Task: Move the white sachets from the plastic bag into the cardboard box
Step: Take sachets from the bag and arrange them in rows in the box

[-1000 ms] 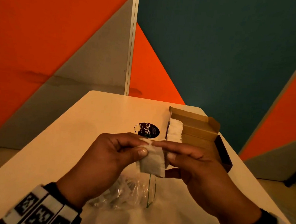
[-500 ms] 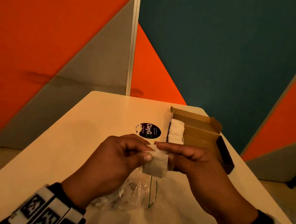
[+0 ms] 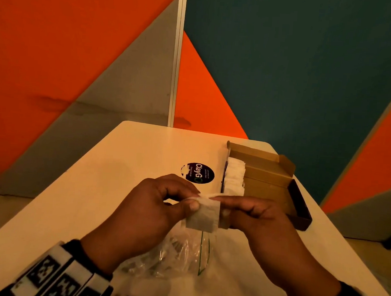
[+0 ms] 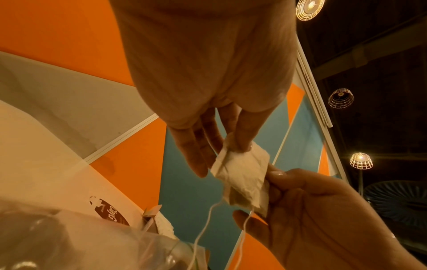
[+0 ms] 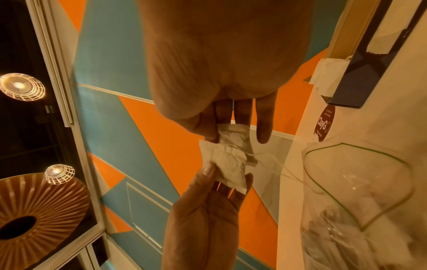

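Above the table, both hands hold white sachets (image 3: 205, 214) between them. My left hand (image 3: 195, 198) pinches the left edge with thumb and fingers. My right hand (image 3: 219, 204) pinches the right edge. The wrist views show two sachets lying against each other: the left hand (image 4: 225, 157) holds one sachet (image 4: 242, 169), the right hand (image 5: 228, 131) the other sachet (image 5: 233, 135). Thin strings hang from them toward the clear plastic bag (image 3: 177, 255), which lies on the table under the hands. The open cardboard box (image 3: 266, 176) stands at the far right with white sachets (image 3: 234, 176) stacked in its left side.
A round dark sticker (image 3: 197, 173) is on the cream table (image 3: 118, 177), left of the box. The box's dark flap (image 3: 300, 208) juts toward the table's right edge. Orange, grey and teal wall panels stand behind the table.
Both hands keep their pinch on the sachets and have shifted slightly right, toward the box. Bag and box have not moved.
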